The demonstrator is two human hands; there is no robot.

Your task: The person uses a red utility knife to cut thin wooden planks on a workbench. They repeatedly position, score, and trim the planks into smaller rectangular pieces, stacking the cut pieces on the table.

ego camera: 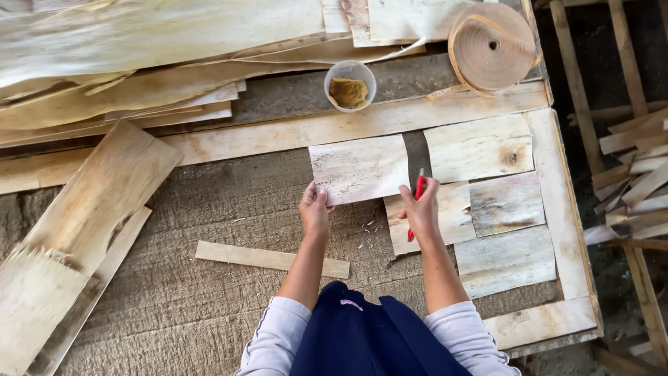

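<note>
Between my two hands, a pale rectangular veneer sheet (359, 169) lies flat on the rough work surface (209, 278). My left hand (314, 211) pinches its lower left corner. My right hand (419, 209) grips its lower right corner while also closed around a red-handled cutter (417, 198). Just right of my right hand lie more veneer pieces (504, 202), laid edge to edge. Beyond the sheet stand a clear plastic cup (350, 85) of brown material and a tape roll (492, 47). Below my left hand lies a narrow wood strip (271, 258).

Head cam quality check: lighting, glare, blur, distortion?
Head view: soft, even daylight with faint shadows; mild glare on the pale veneer stack at top left; the left hand, right hand and veneer sheet are sharp; wide-angle bowing at the edges.
</note>
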